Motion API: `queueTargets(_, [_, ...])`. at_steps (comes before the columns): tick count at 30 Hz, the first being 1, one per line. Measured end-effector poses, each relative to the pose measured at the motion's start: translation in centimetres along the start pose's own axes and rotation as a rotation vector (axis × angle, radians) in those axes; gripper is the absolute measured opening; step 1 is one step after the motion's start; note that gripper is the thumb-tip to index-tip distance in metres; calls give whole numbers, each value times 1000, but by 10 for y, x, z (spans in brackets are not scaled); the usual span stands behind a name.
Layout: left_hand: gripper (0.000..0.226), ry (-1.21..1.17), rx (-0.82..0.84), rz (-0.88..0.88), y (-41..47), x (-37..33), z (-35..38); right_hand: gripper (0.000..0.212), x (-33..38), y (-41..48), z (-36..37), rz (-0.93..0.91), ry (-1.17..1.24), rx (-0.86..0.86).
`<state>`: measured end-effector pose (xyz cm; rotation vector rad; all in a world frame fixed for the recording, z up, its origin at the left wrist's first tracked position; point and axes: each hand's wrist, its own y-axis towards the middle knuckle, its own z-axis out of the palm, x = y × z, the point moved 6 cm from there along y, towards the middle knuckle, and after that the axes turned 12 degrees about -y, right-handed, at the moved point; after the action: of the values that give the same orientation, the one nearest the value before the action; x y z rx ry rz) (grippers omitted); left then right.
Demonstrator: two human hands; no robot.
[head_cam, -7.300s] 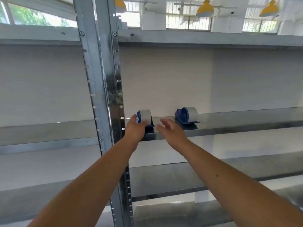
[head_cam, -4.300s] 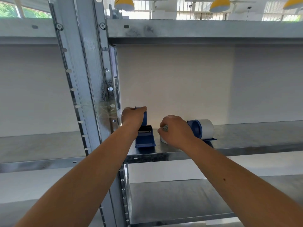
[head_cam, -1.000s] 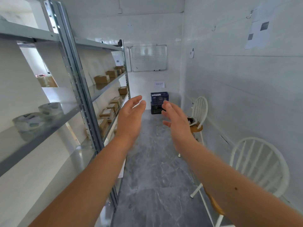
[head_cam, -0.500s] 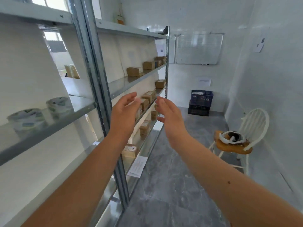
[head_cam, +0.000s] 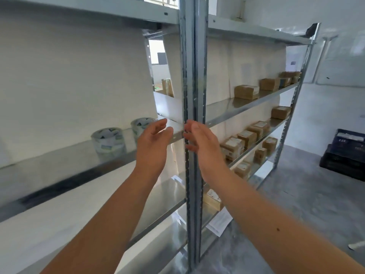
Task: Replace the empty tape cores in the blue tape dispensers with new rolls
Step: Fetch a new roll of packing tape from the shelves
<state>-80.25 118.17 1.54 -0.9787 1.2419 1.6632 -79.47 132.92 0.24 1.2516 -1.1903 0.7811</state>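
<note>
On shelf [head_cam: 59,165]: two tape rolls [head_cam: 109,140]; left hand [head_cam: 153,143], right hand [head_cam: 201,144] empty.

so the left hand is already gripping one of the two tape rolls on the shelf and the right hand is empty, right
Not quite. The head view shows the left hand open, fingers straight, gripping nothing; both tape rolls stand on the shelf. The right hand is empty, as you said.
</note>
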Motion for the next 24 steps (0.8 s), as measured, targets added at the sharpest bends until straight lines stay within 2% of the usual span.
queueTargets(2, [32,21,-50,15,12,0,-16,31,-2,13,22,5,27,68])
queueTargets(5, [30,58,-125,51,28,-3,-43,19,-1,28,53,16,80,158])
queueTargets(12, [32,170,-375,83,45,-14,-90,26,0,59,111,30,180,346])
queueTargets(15, [33,264,-449,110,50,-18,-103,20,1,70,127,12,175,420])
queueTargets(19, [28,586,-399,72,72,-21,-107,38,2,83,136,-9,164,471])
queueTargets(24, [26,1313,-151,-134,111,-2,-99,50,0,97,132,-33,160,499])
